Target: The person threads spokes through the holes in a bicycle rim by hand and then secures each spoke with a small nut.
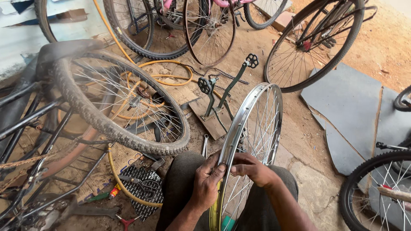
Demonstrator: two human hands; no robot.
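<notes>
A bare chrome wheel rim [252,128] with spokes was held upright between the knees. The left grip [208,182] was wrapped over the rim's near edge, fingers closed on it. The right grip [250,167] was pinched at the spokes just beside the left grip, on the rim's inner side. Left of the grips, a tyred bicycle wheel [117,100] was seen, with pliers [139,184] lying on a patterned mat [141,194] below it. Beyond the grips, a green truing stand [224,96] was set on a wooden board [209,117] on the dirt floor [308,128].
</notes>
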